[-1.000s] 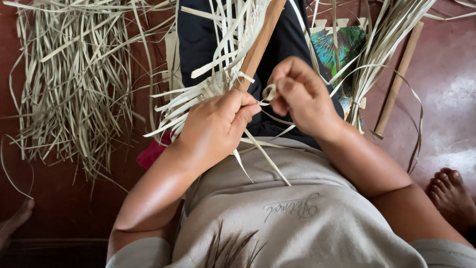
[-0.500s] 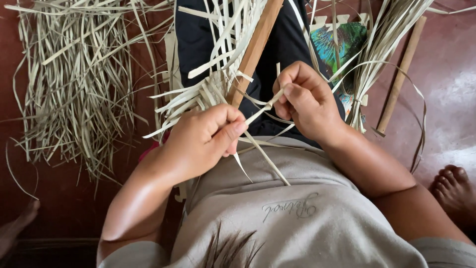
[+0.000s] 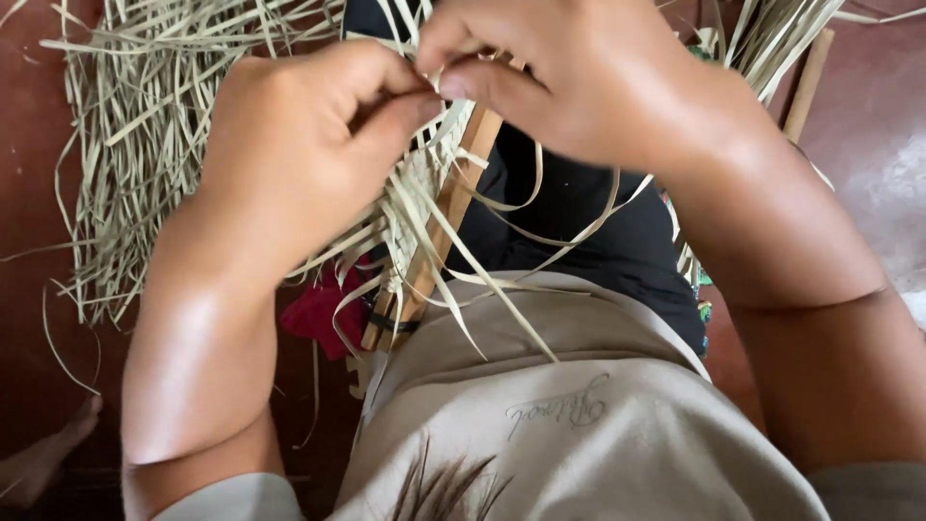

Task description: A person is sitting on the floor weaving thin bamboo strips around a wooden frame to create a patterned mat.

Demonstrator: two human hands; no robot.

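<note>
Pinching thin pale leaf strips (image 3: 424, 207) with both hands, right at the top of a flat wooden stick (image 3: 434, 246). Left hand (image 3: 309, 145) curled tight, thumb and fingers squeezing a strip where the strips bunch up. Right hand (image 3: 569, 77) just beside it, fingertips touching the left thumb, nipping the same little bundle from the other side. Hard to see the exact strip under the fingers, since the knuckles cover it.

Strips long, flat and narrow, dry and stiff looking, pale green to straw colour. Some bent in soft loops, some poking straight out below the hands and over the lap. Stick brown and smooth, slanting down from the hands toward the belly, with a dark band near its lower end. Strips woven or wrapped along the stick, sitting right under both grips.

Under the stick, dark cloth (image 3: 588, 212) over the legs. Lower down, a beige shirt (image 3: 579, 425). A bit of red cloth (image 3: 323, 314) peeking out beside the stick's low end, behind the left arm.

Farther out on the left, a big loose pile of strips (image 3: 125, 145) spread on the reddish-brown floor (image 3: 39, 318). Up on the right, more strips fanning out and a second wooden stick (image 3: 805, 87) lying half hidden behind the right wrist. A bare foot (image 3: 48, 463) at the bottom left corner.
</note>
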